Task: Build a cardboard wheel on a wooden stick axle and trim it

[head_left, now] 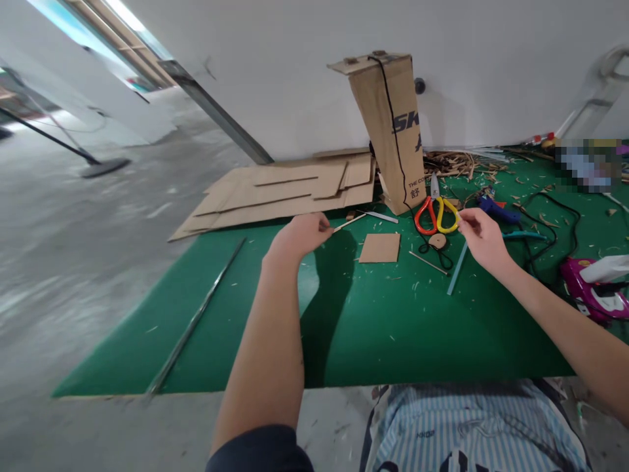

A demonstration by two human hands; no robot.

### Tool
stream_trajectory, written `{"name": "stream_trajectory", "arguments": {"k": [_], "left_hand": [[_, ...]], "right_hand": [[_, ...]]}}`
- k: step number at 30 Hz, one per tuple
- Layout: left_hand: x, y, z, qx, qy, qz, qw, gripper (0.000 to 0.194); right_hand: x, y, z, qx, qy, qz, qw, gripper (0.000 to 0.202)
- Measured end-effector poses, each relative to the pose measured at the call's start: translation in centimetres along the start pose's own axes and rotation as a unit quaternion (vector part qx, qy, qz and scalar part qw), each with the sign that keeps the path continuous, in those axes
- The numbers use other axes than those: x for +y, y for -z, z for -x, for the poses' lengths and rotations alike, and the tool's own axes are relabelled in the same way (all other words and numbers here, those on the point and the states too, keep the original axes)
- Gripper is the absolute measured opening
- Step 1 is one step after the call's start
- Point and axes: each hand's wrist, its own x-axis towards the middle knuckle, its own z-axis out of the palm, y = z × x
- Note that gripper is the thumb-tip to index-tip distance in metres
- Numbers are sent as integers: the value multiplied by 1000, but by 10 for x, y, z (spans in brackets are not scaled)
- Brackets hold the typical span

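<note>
My left hand is closed in a pinch on one end of a thin wooden stick, whose far end points right toward a metal blade. My right hand pinches the edge of the yellow handle of the scissors, which have one red and one yellow loop and blades pointing away from me. Below the scissors lie a small cardboard disc, a thin rod and a pale blue strip. Between my hands, a square cardboard piece lies flat.
A tall cardboard box with a black cord stands at the back. Cardboard sheets lie left of it, wood scraps right. A blue glue gun, a magenta tool and cords crowd the right. Clear strips lie left.
</note>
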Motion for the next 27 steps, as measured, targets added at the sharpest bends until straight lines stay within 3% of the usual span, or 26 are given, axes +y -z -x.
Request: {"name": "stream_trajectory", "arguments": {"k": [4, 7, 10, 14, 18, 21, 25, 27], "left_hand": [[73, -1, 14, 72, -112, 78, 988, 30], [138, -16, 27, -25, -275, 68, 959, 30], [178, -33, 38, -65, -344, -36, 936, 34], [192, -40, 40, -96, -365, -89, 922, 21], [196, -32, 36, -147, -368, -97, 913, 16], [201, -23, 34, -213, -353, -82, 907, 10], [203, -20, 33, -246, -349, -66, 902, 12], [201, -22, 32, -240, -352, -72, 902, 16]], "right_hand": [[3, -2, 0, 8, -25, -43, 999, 14], [2, 0, 2, -4, -17, -48, 999, 16], [2, 2, 2, -18, -12, -50, 998, 18], [5, 2, 2, -36, -23, -58, 997, 20], [1, 3, -1, -43, -16, -61, 997, 16], [-8, 14, -6, -10, -17, -41, 999, 10], [-26, 37, -13, 51, 12, 140, 989, 13], [-33, 47, -13, -24, 40, 291, 956, 14]]}}
